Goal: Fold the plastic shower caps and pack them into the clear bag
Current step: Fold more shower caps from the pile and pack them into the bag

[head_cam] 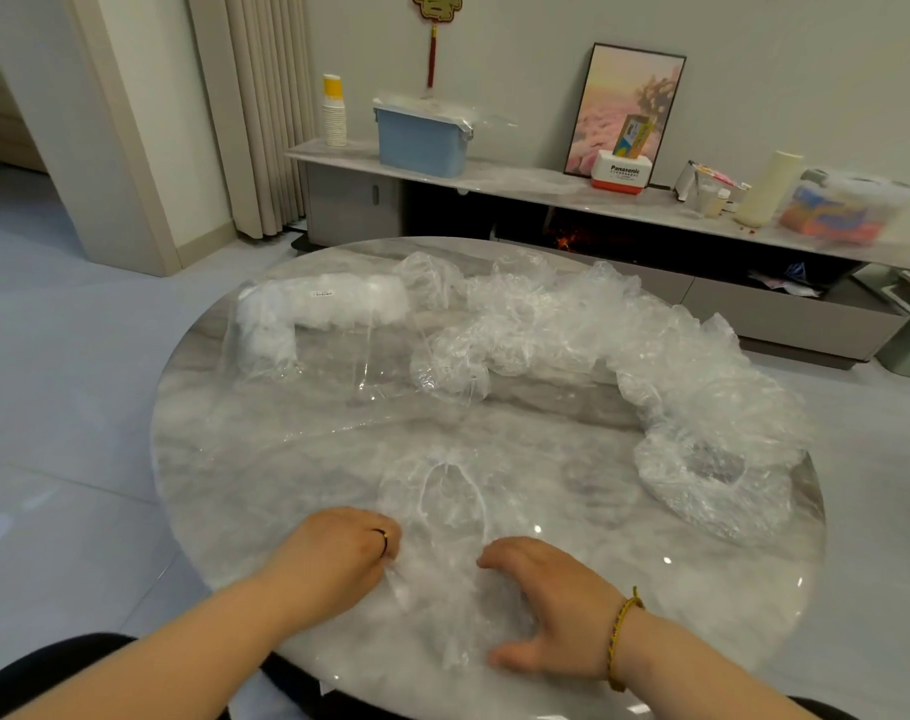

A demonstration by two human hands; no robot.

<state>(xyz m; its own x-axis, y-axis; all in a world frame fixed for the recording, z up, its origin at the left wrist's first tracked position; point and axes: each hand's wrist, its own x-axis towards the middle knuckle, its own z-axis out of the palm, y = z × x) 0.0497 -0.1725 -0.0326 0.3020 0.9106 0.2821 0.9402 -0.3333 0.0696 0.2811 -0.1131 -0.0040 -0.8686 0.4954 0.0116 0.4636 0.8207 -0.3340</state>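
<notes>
Pinching cap [434, 511] edge in left hand [338, 553] fingers, pressing with right hand [551, 610] fingers spread wide. Likely to slip on glossy tabletop [224, 511] or spring unfolded if released.

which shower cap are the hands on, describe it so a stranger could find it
Start at the round marble table and look to its near edge. The shower cap there lies between the left hand and the right hand. Unlike the crumpled caps heaped along the far and right sides, it is spread flat, its elastic ring showing.
</notes>
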